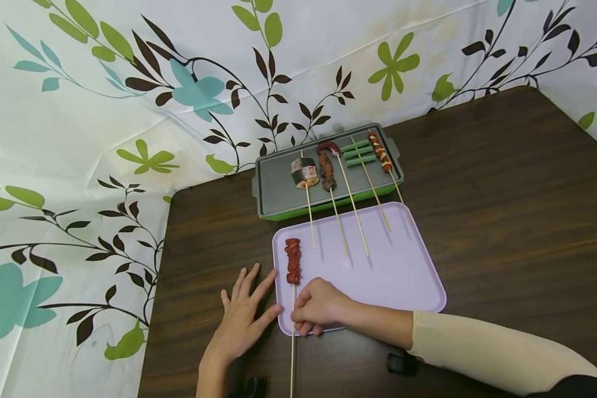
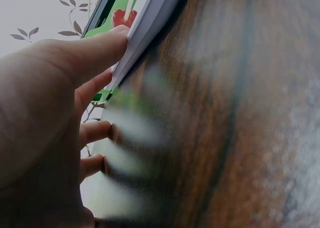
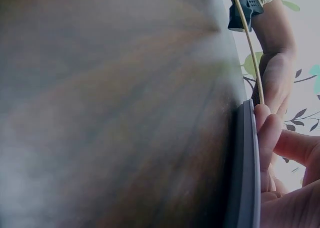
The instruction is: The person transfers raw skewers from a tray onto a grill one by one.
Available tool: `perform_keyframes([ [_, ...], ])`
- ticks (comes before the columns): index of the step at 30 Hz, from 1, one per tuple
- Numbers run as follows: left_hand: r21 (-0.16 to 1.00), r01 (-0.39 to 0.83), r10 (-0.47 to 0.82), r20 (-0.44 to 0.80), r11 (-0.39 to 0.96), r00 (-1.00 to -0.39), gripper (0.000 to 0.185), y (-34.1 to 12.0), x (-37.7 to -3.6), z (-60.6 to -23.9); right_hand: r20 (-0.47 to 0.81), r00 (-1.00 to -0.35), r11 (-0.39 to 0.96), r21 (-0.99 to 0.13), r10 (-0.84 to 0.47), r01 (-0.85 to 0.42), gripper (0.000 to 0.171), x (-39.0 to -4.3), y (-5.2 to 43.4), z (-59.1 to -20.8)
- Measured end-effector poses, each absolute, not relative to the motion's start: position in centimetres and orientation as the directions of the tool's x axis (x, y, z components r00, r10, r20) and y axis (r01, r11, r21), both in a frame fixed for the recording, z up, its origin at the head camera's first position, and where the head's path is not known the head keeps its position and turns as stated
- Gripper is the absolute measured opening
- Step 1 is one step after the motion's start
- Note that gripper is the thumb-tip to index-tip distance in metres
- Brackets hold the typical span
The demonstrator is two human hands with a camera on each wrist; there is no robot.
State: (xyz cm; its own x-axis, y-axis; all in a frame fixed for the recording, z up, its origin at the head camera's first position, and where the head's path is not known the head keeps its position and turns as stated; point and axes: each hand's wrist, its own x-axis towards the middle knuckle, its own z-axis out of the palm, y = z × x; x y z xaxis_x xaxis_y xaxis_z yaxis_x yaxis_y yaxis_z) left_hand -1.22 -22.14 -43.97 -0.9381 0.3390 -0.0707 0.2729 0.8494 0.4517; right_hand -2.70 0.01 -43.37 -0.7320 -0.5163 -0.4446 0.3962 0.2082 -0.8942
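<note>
At the lower centre of the head view, our right hand [image 1: 320, 312] pinches the skewer [image 1: 293, 331], whose long axis runs up the frame; its red meat [image 1: 292, 261] lies above our fingers on the purple tray [image 1: 403, 276]. Our left hand [image 1: 244, 318] rests flat, fingers spread, touching the tray's edge.

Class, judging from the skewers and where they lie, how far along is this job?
Five skewers lie with their food on the grill pan, sticks over the purple tray. In hand: the right hand pinches the stick of a red meat skewer on the tray, the left hand flat against the tray edge. That one skewer is left off the pan.
</note>
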Motion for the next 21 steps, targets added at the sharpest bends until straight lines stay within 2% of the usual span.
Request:
perform_keyframes([
  [12, 0.442, 0.278, 0.341, -0.068, 0.853, -0.938, 0.068, -22.2, -1.4, -43.8, -0.475, -0.707, 0.096, -0.857, -0.524, 0.505, 0.004, -2.4, 2.7, -43.5],
  [21, 0.438, 0.273, 0.334, -0.067, 0.856, -0.94, 0.068, -22.2, -1.3, -44.1, -0.464, -0.715, 0.098, -0.866, -0.523, 0.491, 0.009, -2.3, 3.3, -43.3],
])
